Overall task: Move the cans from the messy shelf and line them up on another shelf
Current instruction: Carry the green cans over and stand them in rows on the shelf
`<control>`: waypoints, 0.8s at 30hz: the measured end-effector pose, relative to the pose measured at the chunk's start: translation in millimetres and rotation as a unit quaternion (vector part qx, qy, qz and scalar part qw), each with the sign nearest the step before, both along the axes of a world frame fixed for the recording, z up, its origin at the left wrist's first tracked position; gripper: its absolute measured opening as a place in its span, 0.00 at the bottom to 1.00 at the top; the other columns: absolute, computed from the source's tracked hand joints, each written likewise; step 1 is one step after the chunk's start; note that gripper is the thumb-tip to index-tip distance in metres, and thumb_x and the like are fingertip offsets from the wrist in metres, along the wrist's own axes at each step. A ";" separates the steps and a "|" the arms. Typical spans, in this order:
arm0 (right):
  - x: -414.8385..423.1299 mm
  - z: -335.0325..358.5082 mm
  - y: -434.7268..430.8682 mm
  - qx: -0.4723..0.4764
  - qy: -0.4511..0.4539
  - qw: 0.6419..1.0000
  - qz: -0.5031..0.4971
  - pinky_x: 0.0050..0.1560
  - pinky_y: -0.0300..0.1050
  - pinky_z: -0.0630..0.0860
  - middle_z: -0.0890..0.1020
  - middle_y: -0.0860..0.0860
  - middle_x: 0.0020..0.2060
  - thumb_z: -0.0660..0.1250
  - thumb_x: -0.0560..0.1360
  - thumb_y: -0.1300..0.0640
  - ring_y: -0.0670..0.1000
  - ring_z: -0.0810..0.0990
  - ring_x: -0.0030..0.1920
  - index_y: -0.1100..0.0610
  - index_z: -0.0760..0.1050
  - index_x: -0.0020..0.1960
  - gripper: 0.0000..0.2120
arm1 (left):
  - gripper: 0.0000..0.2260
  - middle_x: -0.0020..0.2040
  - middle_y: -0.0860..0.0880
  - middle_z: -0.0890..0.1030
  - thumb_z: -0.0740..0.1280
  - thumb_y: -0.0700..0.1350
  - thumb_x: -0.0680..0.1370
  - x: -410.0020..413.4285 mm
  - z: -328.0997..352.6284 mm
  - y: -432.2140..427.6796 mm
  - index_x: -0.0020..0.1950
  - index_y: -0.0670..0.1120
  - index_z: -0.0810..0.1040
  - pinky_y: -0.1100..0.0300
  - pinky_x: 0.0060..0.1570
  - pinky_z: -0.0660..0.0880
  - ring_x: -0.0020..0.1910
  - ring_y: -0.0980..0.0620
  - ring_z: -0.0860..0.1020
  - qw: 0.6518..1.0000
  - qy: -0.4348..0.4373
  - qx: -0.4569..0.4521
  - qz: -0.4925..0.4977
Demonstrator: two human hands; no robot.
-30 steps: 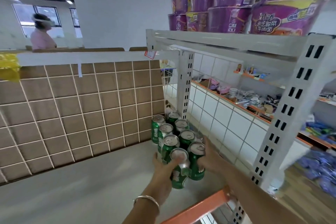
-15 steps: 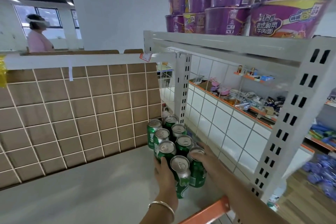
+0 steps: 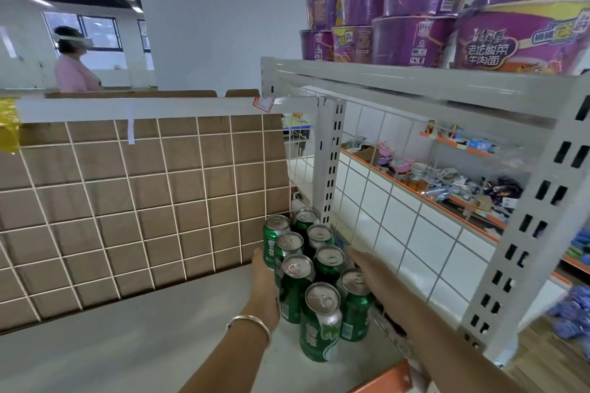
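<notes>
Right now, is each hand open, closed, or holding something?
Left hand: open, straight fingers along the left side of the green metal drink cans.
Right hand: open, flat along their right side.

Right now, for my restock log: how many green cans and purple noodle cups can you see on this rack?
Green cans: 8
Purple noodle cups: 8
Total: 16
</notes>
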State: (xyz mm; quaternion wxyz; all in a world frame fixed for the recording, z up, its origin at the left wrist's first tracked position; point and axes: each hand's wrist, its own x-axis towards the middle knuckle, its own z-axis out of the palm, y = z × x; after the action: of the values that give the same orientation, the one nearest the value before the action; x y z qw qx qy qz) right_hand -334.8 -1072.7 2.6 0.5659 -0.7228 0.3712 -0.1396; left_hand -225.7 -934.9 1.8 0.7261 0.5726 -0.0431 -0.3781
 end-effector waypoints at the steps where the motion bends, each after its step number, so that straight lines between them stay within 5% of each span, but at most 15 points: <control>1: 6.0 0.7 -4.2 -0.015 0.020 1.000 0.001 0.58 0.47 0.70 0.79 0.56 0.59 0.53 0.81 0.43 0.55 0.77 0.58 0.54 0.76 0.59 0.20 | 0.25 0.56 0.46 0.77 0.45 0.58 0.81 -2.3 16.3 7.3 0.67 0.45 0.69 0.54 0.60 0.65 0.61 0.44 0.74 1.000 -0.002 -0.015 -0.008; 4: 26.4 5.0 -9.4 -0.052 0.081 0.995 0.034 0.63 0.47 0.65 0.74 0.58 0.66 0.49 0.81 0.40 0.56 0.72 0.65 0.57 0.70 0.68 0.27 | 0.28 0.70 0.42 0.70 0.44 0.59 0.81 18.3 7.7 -3.4 0.73 0.43 0.63 0.53 0.68 0.61 0.70 0.44 0.66 0.999 0.048 0.000 0.000; 7: 44.0 10.5 -17.4 -0.053 0.117 0.991 0.039 0.66 0.48 0.63 0.71 0.58 0.69 0.49 0.80 0.38 0.56 0.69 0.68 0.56 0.66 0.72 0.30 | 0.33 0.57 0.42 0.81 0.47 0.67 0.77 37.9 -17.6 -27.5 0.65 0.45 0.74 0.53 0.50 0.76 0.56 0.43 0.78 0.996 0.079 -0.006 -0.028; 9: 52.6 13.5 -21.3 -0.048 0.112 0.992 0.042 0.69 0.49 0.61 0.67 0.55 0.72 0.50 0.80 0.38 0.55 0.66 0.71 0.55 0.62 0.74 0.30 | 0.32 0.53 0.41 0.82 0.50 0.69 0.75 39.0 -26.9 -36.1 0.60 0.45 0.77 0.54 0.44 0.77 0.51 0.43 0.80 0.995 0.086 0.020 -0.036; 12: 70.4 15.0 -21.2 -0.048 0.080 0.994 0.057 0.70 0.46 0.59 0.66 0.51 0.73 0.51 0.81 0.43 0.53 0.65 0.72 0.52 0.61 0.75 0.25 | 0.34 0.58 0.40 0.80 0.53 0.72 0.71 46.9 -40.9 -48.5 0.60 0.46 0.75 0.50 0.55 0.76 0.55 0.42 0.78 0.993 0.088 0.062 -0.045; 15: 81.6 11.0 -23.8 -0.056 0.061 0.996 0.023 0.69 0.46 0.64 0.69 0.51 0.71 0.56 0.80 0.46 0.53 0.68 0.69 0.54 0.64 0.73 0.24 | 0.52 0.70 0.46 0.71 0.57 0.81 0.54 85.0 -124.1 -89.9 0.71 0.53 0.66 0.43 0.67 0.67 0.67 0.43 0.71 0.996 0.058 0.067 0.023; 17: 84.5 11.3 -25.0 -0.058 0.057 0.997 0.007 0.56 0.40 0.70 0.74 0.51 0.63 0.58 0.80 0.51 0.53 0.72 0.64 0.57 0.68 0.68 0.19 | 0.52 0.73 0.47 0.66 0.56 0.78 0.53 103.9 -163.7 -114.4 0.74 0.56 0.59 0.42 0.69 0.64 0.70 0.42 0.67 0.996 0.037 0.077 0.039; 19: 85.0 10.7 -23.3 -0.058 0.053 0.997 -0.001 0.45 0.37 0.69 0.73 0.51 0.55 0.59 0.80 0.57 0.51 0.72 0.56 0.54 0.67 0.65 0.14 | 0.48 0.73 0.49 0.65 0.56 0.78 0.56 98.3 -134.2 -104.4 0.73 0.60 0.58 0.42 0.69 0.64 0.70 0.43 0.67 0.997 0.041 0.061 -0.003; 24: 86.7 -0.9 -21.3 -0.069 0.057 0.996 0.002 0.62 0.46 0.68 0.72 0.50 0.66 0.63 0.75 0.46 0.51 0.72 0.59 0.52 0.63 0.70 0.26 | 0.47 0.75 0.55 0.62 0.57 0.83 0.54 142.1 -178.0 -118.6 0.70 0.66 0.60 0.41 0.68 0.63 0.72 0.47 0.65 0.997 0.073 0.036 -0.001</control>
State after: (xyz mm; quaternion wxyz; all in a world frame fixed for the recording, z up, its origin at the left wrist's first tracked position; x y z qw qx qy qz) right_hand -248.1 -1094.0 1.7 0.4928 -0.7677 0.3909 -0.1222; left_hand -83.6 -1053.6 -176.2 0.7060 0.5688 0.0232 -0.4212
